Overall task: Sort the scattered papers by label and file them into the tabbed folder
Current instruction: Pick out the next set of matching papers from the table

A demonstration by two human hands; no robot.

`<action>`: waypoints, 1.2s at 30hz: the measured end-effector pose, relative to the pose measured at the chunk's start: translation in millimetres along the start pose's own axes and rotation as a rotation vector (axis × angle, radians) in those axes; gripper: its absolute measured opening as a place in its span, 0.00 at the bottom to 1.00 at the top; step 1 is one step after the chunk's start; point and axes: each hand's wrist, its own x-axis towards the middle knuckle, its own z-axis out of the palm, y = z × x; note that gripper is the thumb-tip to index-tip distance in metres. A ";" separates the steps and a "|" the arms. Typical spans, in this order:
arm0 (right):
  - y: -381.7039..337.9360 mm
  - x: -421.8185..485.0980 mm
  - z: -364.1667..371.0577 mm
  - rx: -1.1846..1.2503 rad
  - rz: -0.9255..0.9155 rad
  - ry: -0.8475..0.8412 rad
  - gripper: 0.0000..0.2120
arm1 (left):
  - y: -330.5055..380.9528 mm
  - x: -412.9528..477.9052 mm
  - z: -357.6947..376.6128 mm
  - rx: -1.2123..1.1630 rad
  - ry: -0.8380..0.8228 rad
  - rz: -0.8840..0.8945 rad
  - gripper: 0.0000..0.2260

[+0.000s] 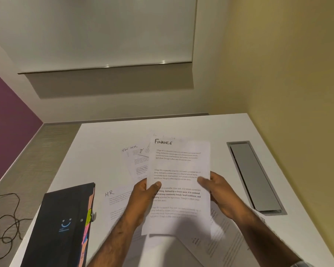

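Observation:
I hold up a white sheet headed FINANCE (178,164) above the white table (108,135). My left hand (146,193) grips its left edge, thumb on the front. Along the right edge, my right hand (218,187) grips it too. Behind the sheet, fanned papers (136,160) marked FIN and HR show at the left; whether my left hand also holds them is unclear. A sheet headed HR (116,201) lies flat on the table left of my left forearm. The black tabbed folder (64,226) lies shut at the lower left, coloured tabs along its right edge.
More printed sheets (226,241) lie on the table under my right forearm. A grey metal cable hatch (255,176) is set into the tabletop at right. A dark cable (4,226) loops on the floor at left. Walls close the far and right sides.

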 end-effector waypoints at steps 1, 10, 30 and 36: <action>2.7 0.5 1.1 -0.065 -0.015 0.000 0.14 | -1.3 -0.9 2.7 0.000 0.018 0.024 0.11; 37.3 5.4 19.4 -0.245 -0.053 0.204 0.11 | -44.5 -2.6 -2.5 0.210 0.168 0.121 0.11; 58.9 27.0 36.5 -0.418 0.012 0.254 0.10 | -65.6 31.2 -22.4 0.263 0.179 0.037 0.04; 52.5 33.6 41.7 -0.405 0.043 0.302 0.07 | -86.6 52.6 -69.7 0.228 0.301 -0.102 0.13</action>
